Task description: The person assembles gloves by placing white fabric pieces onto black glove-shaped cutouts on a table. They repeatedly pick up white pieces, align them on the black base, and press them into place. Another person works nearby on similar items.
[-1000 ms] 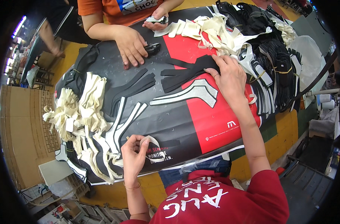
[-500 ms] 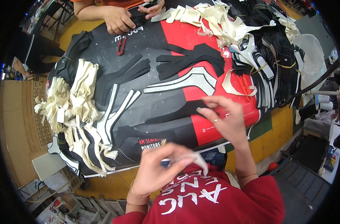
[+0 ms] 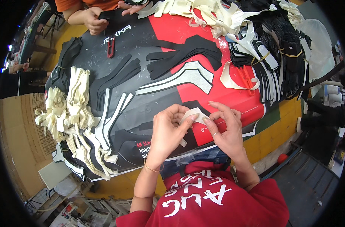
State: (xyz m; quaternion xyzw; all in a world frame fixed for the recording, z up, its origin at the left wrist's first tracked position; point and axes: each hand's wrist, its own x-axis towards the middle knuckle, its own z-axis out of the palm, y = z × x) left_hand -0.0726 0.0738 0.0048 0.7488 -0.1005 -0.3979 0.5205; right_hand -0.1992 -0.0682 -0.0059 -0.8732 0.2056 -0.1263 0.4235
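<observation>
Between thumb and fingers my left hand (image 3: 168,130) grips a small cream fabric strip (image 3: 194,115), whose tail hangs below the hand. My right hand (image 3: 228,130) meets the strip's right edge with its thumb, the index finger raised; the fingers look closed on that edge. Beneath both hands lies a black fabric piece (image 3: 197,106), mostly covered by them. Farther off rests a curved white piece with black edging (image 3: 191,75), with a fan of black fabric pieces (image 3: 187,55) behind it.
Cream strips (image 3: 78,90) heap at the left, near white-and-black pieces (image 3: 113,117). Bundled black pieces (image 3: 289,64) fill the right. Red-handled scissors (image 3: 246,81) lie under a cream loop; a red tool (image 3: 111,47) lies farther left. Another person's hands (image 3: 96,20) work across the table (image 3: 157,102).
My left hand has moved up and forward with the cream strip. My right hand has left the black piece and come to the strip. The view has shifted slightly.
</observation>
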